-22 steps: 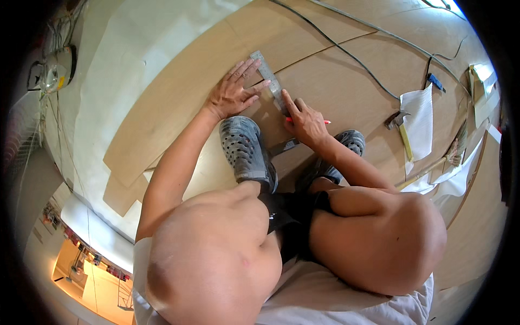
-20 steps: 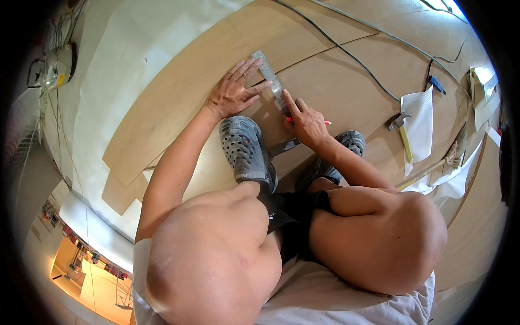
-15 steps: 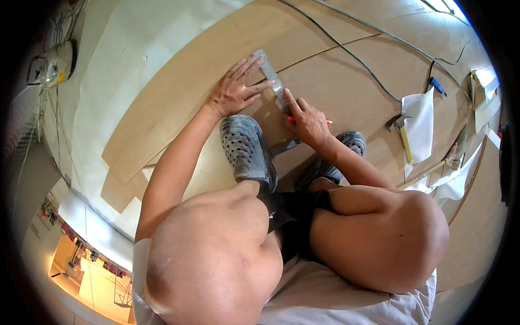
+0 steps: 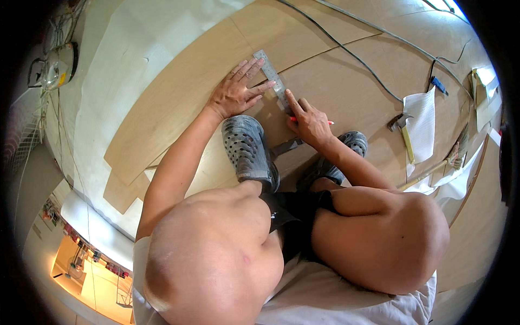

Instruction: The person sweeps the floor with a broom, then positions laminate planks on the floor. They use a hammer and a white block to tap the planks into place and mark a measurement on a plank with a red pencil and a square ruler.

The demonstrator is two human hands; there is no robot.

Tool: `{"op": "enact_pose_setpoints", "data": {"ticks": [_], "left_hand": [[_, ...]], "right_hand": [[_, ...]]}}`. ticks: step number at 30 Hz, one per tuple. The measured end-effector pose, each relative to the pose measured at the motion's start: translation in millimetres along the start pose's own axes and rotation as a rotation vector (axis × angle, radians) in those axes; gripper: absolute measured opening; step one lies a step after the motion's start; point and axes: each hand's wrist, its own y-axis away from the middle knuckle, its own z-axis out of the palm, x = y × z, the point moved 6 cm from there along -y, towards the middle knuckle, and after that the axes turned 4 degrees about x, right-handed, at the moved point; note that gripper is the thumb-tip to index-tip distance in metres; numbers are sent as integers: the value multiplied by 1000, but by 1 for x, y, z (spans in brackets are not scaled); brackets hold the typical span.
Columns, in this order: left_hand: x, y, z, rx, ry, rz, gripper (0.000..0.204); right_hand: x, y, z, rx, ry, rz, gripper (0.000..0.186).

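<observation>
A flat metal ruler [image 4: 272,75] lies slantwise on a light brown wood panel [image 4: 187,97], across the seam with a neighbouring panel [image 4: 336,81]. Spread flat, my left hand [image 4: 234,93] rests on the wood, its fingertips touching the ruler's left edge. From the other side my right hand [image 4: 311,123] presses its stretched index finger on the ruler's near end. A slim red pen [image 4: 331,122] is held in that hand, sticking out on both sides; its tip is hidden. Between my grey clogs [image 4: 246,146] lies a dark flat piece [image 4: 287,146], partly covered and of unclear kind.
To the right, a hammer with a yellow handle [image 4: 408,145] lies by a white sheet [image 4: 425,122]. Beyond are a blue-handled tool [image 4: 439,85] and a broom [image 4: 457,151]. A dark cable [image 4: 346,51] crosses the panels. A lamp-like fixture [image 4: 59,67] is at far left.
</observation>
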Motion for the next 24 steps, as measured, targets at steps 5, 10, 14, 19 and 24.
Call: {"op": "enact_pose_setpoints", "data": {"ticks": [5,10,14,19,24], "left_hand": [[0,1,0,24,-13,7,54],[-1,1,0,49,-9,13,53],[0,1,0,38,-5,-2,54],[-1,3,1,22,-11,-5,58],[-3,3,0,31,6,18,62]], "right_hand": [[0,0,1,17,-14,3,83],[0,0,1,6,-28,23,83],[0,0,2,42,-25,3,81],[-2,-1,1,52,-18,0,77],[-1,-1,0,84,-33,-12,74]]}}
